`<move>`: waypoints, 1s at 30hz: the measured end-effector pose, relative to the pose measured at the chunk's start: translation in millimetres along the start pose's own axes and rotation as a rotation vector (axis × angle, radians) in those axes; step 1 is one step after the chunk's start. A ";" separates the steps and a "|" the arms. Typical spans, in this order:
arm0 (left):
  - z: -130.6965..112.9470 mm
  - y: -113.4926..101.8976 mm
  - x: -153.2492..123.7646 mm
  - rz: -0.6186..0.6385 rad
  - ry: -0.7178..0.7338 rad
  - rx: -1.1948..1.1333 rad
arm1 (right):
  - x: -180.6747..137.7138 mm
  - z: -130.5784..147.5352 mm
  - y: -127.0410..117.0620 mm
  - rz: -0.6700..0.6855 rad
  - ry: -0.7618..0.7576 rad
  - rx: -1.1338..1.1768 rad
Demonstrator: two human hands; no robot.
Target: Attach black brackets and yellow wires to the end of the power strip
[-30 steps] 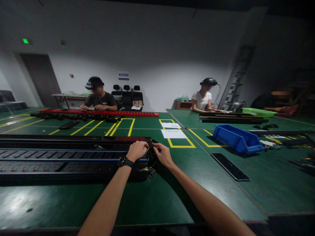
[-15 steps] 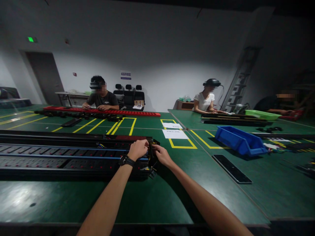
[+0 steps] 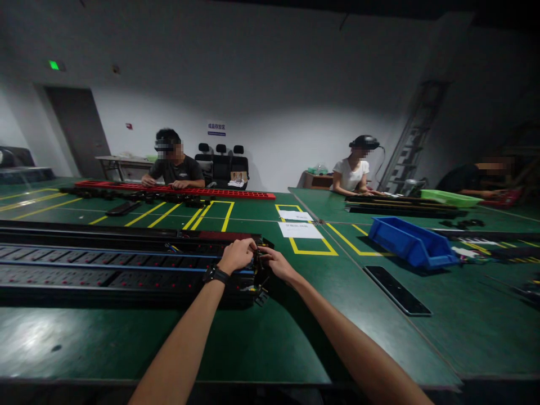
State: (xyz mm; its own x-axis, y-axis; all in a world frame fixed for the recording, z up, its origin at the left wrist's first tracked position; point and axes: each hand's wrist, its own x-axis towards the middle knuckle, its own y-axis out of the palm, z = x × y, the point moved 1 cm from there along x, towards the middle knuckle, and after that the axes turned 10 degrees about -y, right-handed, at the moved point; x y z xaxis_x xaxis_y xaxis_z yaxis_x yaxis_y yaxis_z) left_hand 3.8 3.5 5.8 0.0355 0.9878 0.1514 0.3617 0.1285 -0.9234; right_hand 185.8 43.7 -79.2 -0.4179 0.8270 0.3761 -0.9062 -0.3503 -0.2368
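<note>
Right fingers (image 3: 269, 255) shifted, blue bin (image 3: 394, 238), white papers (image 3: 300, 230)

Strips (image 3: 126, 254): I see them on the table (image 3: 126, 343), right end at my left hand (image 3: 238, 256) and right hand (image 3: 278, 263).
Phone (image 3: 397, 290): on the table, right of my hands.
Bin (image 3: 400, 239): behind the phone.
Papers (image 3: 300, 230): left of the bin.
Rail (image 3: 236, 193): far side, before a co-worker (image 3: 181, 170).

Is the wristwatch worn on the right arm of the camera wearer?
No, the wristwatch is on the wrist of the left hand, near the end of the long black bars.
</note>
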 end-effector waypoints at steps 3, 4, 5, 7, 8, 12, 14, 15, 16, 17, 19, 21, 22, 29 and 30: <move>-0.5 -1.1 -0.4 0.016 0.002 -0.032 | 0.2 -0.1 -0.5 0.021 -0.007 -0.030; -1.1 -1.5 -0.9 0.017 -0.003 -0.032 | 0.3 -0.3 -0.5 0.025 -0.006 -0.043; -1.9 -1.8 -1.4 0.017 -0.010 -0.025 | 0.5 -0.7 -0.3 0.029 -0.004 -0.056; -3.6 -2.5 -2.7 0.008 -0.027 -0.003 | 0.8 -1.7 0.2 0.036 0.000 -0.078; -4.3 -2.7 -3.3 0.001 -0.035 0.009 | 0.8 -2.3 0.5 0.040 -0.001 -0.082; -4.5 -1.8 -3.4 -0.015 -0.052 0.027 | 0.0 -4.8 1.4 0.037 -0.012 -0.074; -3.4 -0.9 -2.5 -0.020 -0.061 0.031 | -0.7 -5.4 1.5 0.020 -0.017 -0.091; -2.8 -0.5 -2.1 -0.022 -0.067 0.034 | -1.0 -5.5 1.5 0.011 -0.017 -0.101; -2.3 -0.3 -1.7 -0.023 -0.071 0.036 | -1.3 -5.5 1.5 0.002 -0.017 -0.109; -2.0 -0.2 -1.5 -0.023 -0.074 0.038 | -1.5 -5.6 1.6 -0.006 -0.016 -0.111; -1.9 -0.4 -1.5 -0.023 -0.071 0.037 | -1.5 -6.0 1.9 -0.030 -0.014 -0.100; -2.3 -0.9 -1.8 -0.026 -0.058 0.037 | -1.3 -6.8 1.6 -0.081 -0.018 -0.094; -2.5 -1.3 -1.9 -0.028 -0.053 0.038 | -1.2 -7.2 0.8 -0.119 -0.020 -0.100; -3.4 -3.8 -2.2 -0.026 -0.039 0.037 | -7.0 -1.9 -23.0 -0.387 -0.138 -0.553; -3.4 -4.0 -2.4 -0.025 -0.038 0.035 | -8.3 0.0 -26.2 -0.377 -0.163 -0.642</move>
State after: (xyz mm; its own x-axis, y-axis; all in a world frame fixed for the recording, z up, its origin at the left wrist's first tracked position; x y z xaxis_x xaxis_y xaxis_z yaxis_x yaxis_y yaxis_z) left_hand 5.4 0.4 10.3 -0.0082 0.9868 0.1616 0.3290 0.1552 -0.9315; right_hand 213.0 46.1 -76.1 -0.1367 0.7469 0.6508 -0.7950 0.3092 -0.5219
